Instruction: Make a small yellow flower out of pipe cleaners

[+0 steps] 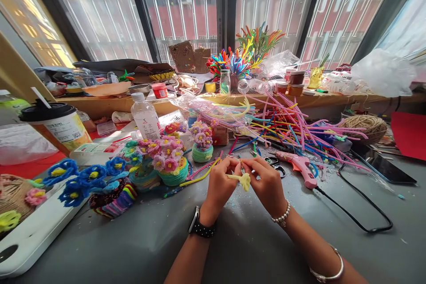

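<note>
Over the grey table, my left hand (220,188) and my right hand (268,185) meet with fingertips pinched together. Between them is a pale yellow pipe cleaner (245,182), its lower end bunched into a small fluffy shape and a short length sticking out to the left. Both hands are closed on it; a tiny piece right at the fingertips is too small to make out. Just beyond my right hand lie dark-handled scissors (281,170). A pink glue gun (301,167) rests further right, its black cord looping across the table.
Pots of pipe-cleaner flowers, blue (95,175) and pink (169,153), stand at the left beside a white device (43,226) and a drink cup (55,124). Loose pipe cleaners (299,128) pile up behind. A twine ball (364,126) and phone (386,166) lie right.
</note>
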`<action>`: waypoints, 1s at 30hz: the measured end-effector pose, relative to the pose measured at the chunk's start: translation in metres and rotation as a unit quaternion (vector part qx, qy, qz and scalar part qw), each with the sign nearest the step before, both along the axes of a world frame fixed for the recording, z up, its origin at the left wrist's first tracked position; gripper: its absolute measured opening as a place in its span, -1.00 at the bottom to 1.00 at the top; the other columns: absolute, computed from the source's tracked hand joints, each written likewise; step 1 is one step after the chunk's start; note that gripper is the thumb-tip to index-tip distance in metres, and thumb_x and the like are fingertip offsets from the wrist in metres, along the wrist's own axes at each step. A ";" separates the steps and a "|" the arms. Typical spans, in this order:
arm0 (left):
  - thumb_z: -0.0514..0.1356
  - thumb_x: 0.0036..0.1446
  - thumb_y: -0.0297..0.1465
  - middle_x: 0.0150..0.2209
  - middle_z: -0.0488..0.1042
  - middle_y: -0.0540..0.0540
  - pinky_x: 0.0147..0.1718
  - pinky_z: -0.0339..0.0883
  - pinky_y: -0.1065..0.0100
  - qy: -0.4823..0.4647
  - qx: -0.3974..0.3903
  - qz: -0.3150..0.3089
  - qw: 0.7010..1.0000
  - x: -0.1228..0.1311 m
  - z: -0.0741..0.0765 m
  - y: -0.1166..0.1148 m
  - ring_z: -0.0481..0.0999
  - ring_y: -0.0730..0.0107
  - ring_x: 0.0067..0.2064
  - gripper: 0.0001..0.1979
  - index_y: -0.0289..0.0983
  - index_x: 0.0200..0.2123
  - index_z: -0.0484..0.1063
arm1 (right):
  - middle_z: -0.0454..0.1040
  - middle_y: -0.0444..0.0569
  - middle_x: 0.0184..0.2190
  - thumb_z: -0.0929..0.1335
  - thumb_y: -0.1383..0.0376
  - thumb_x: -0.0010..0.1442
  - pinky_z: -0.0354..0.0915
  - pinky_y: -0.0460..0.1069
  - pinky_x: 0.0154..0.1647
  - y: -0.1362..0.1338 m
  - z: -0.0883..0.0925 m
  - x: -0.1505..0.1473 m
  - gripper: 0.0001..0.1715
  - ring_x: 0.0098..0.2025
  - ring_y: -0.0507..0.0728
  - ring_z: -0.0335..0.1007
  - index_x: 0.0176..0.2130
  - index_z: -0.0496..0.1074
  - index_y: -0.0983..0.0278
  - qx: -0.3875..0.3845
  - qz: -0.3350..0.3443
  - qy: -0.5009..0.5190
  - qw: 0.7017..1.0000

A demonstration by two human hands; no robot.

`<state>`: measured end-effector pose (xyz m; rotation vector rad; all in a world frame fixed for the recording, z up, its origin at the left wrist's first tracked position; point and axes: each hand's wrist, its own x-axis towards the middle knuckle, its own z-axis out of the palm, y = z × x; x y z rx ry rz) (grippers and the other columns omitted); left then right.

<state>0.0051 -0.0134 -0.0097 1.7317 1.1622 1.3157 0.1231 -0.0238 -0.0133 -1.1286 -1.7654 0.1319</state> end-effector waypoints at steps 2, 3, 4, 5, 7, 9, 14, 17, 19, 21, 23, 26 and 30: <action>0.05 -0.06 -0.41 -0.52 0.41 -0.04 -0.59 0.21 0.51 -0.010 -0.009 -0.008 1.000 0.001 0.000 0.000 0.35 0.51 -0.53 -0.87 -0.33 -0.48 0.35 | 0.42 -0.01 -0.39 0.17 0.36 0.13 0.26 -0.09 -0.39 0.000 -0.002 0.001 -0.72 -0.40 0.05 0.34 -0.22 0.39 0.29 0.013 -0.003 -0.029 0.999; 0.06 -0.06 -0.40 -0.52 0.42 -0.04 -0.59 0.21 0.51 -0.016 -0.015 -0.012 1.000 0.001 -0.001 0.000 0.36 0.50 -0.52 -0.87 -0.33 -0.48 0.35 | 0.43 -0.01 -0.38 0.16 0.36 0.13 0.26 -0.08 -0.38 0.000 -0.002 0.001 -0.72 -0.39 0.06 0.34 -0.21 0.39 0.29 0.021 -0.005 -0.043 0.999; 0.06 -0.06 -0.40 -0.52 0.42 -0.04 -0.58 0.22 0.51 -0.022 -0.020 -0.014 0.999 0.001 -0.001 0.001 0.37 0.49 -0.52 -0.87 -0.33 -0.49 0.35 | 0.43 0.00 -0.38 0.16 0.36 0.13 0.26 -0.08 -0.36 0.000 -0.003 0.001 -0.72 -0.38 0.06 0.34 -0.21 0.38 0.30 0.028 -0.008 -0.057 0.998; 0.06 -0.07 -0.40 -0.52 0.42 -0.04 -0.58 0.22 0.50 -0.027 -0.025 -0.016 0.999 0.002 -0.001 0.001 0.37 0.48 -0.51 -0.87 -0.33 -0.50 0.34 | 0.43 0.01 -0.37 0.16 0.36 0.14 0.25 -0.08 -0.35 0.000 -0.003 0.002 -0.72 -0.37 0.07 0.34 -0.22 0.38 0.31 0.034 -0.012 -0.071 0.997; 0.06 -0.08 -0.40 -0.52 0.42 -0.04 -0.57 0.23 0.49 -0.033 -0.032 -0.018 0.999 0.002 -0.001 0.001 0.38 0.48 -0.51 -0.88 -0.33 -0.50 0.34 | 0.43 0.02 -0.38 0.15 0.36 0.15 0.24 -0.08 -0.34 0.000 -0.003 0.002 -0.71 -0.37 0.07 0.34 -0.22 0.38 0.33 0.043 -0.017 -0.097 0.994; 0.06 -0.08 -0.40 -0.51 0.42 -0.04 -0.56 0.22 0.49 -0.034 -0.037 -0.021 0.999 0.001 -0.001 0.001 0.37 0.48 -0.50 -0.88 -0.34 -0.50 0.33 | 0.43 0.02 -0.40 0.14 0.35 0.16 0.23 -0.09 -0.35 0.000 -0.002 0.003 -0.70 -0.37 0.07 0.34 -0.20 0.37 0.34 0.046 -0.019 -0.126 0.991; 0.05 -0.09 -0.41 -0.52 0.40 -0.02 -0.56 0.22 0.48 -0.046 -0.051 -0.029 0.997 -0.001 -0.002 0.002 0.37 0.48 -0.50 -0.89 -0.33 -0.51 0.32 | 0.41 0.02 -0.44 0.11 0.33 0.19 0.20 -0.10 -0.40 0.001 0.002 0.003 -0.68 -0.41 0.07 0.32 -0.23 0.38 0.35 0.058 -0.026 -0.210 0.976; 0.06 -0.11 -0.42 -0.53 0.40 -0.01 -0.56 0.21 0.48 -0.072 -0.075 -0.038 0.994 -0.002 -0.002 0.003 0.37 0.48 -0.51 -0.91 -0.33 -0.51 0.32 | 0.41 0.04 -0.43 0.11 0.33 0.19 0.20 -0.09 -0.38 0.002 0.004 0.003 -0.67 -0.40 0.08 0.32 -0.30 0.40 0.34 0.066 -0.024 -0.239 0.969; 0.07 -0.13 -0.45 -0.55 0.40 0.00 -0.57 0.20 0.49 -0.092 -0.094 -0.043 0.990 -0.002 -0.001 0.003 0.35 0.50 -0.53 -0.93 -0.33 -0.52 0.32 | 0.41 0.04 -0.42 0.12 0.33 0.19 0.21 -0.08 -0.37 0.003 0.003 0.003 -0.69 -0.38 0.08 0.33 -0.29 0.40 0.34 0.067 -0.021 -0.244 0.967; 0.09 -0.14 -0.47 -0.60 0.38 0.02 -0.58 0.17 0.51 -0.103 -0.106 -0.040 0.988 -0.002 0.001 0.004 0.31 0.54 -0.56 -0.95 -0.33 -0.54 0.32 | 0.42 0.03 -0.40 0.13 0.34 0.18 0.23 -0.08 -0.34 0.003 0.002 0.004 -0.70 -0.36 0.08 0.33 -0.24 0.39 0.34 0.065 -0.018 -0.225 0.972; 0.10 -0.12 -0.44 -0.68 0.34 0.05 -0.63 0.09 0.53 -0.108 -0.115 -0.038 0.987 -0.003 0.004 0.004 0.22 0.60 -0.63 -0.93 -0.33 -0.56 0.31 | 0.43 0.01 -0.37 0.15 0.35 0.18 0.23 -0.08 -0.30 0.004 0.001 0.005 -0.72 -0.33 0.07 0.33 -0.20 0.37 0.33 0.074 -0.020 -0.183 0.980; 0.10 -0.08 -0.35 -0.74 0.29 0.07 -0.70 -0.09 0.53 -0.134 -0.137 -0.059 0.980 -0.004 0.006 0.005 0.06 0.65 -0.69 -0.82 -0.34 -0.61 0.30 | 0.44 0.00 -0.35 0.18 0.37 0.15 0.23 -0.07 -0.25 0.004 -0.001 0.006 -0.76 -0.30 0.06 0.33 -0.20 0.37 0.32 0.104 -0.021 -0.119 0.987; 0.10 -0.10 -0.33 -0.74 0.27 0.07 -0.72 -0.19 0.51 -0.203 -0.173 -0.091 0.959 -0.005 0.008 0.005 0.00 0.68 -0.72 -0.80 -0.34 -0.63 0.27 | 0.44 -0.01 -0.31 0.22 0.38 0.13 0.24 -0.06 -0.23 0.003 -0.001 0.007 -0.78 -0.26 0.06 0.32 -0.21 0.36 0.30 0.105 0.008 -0.075 0.992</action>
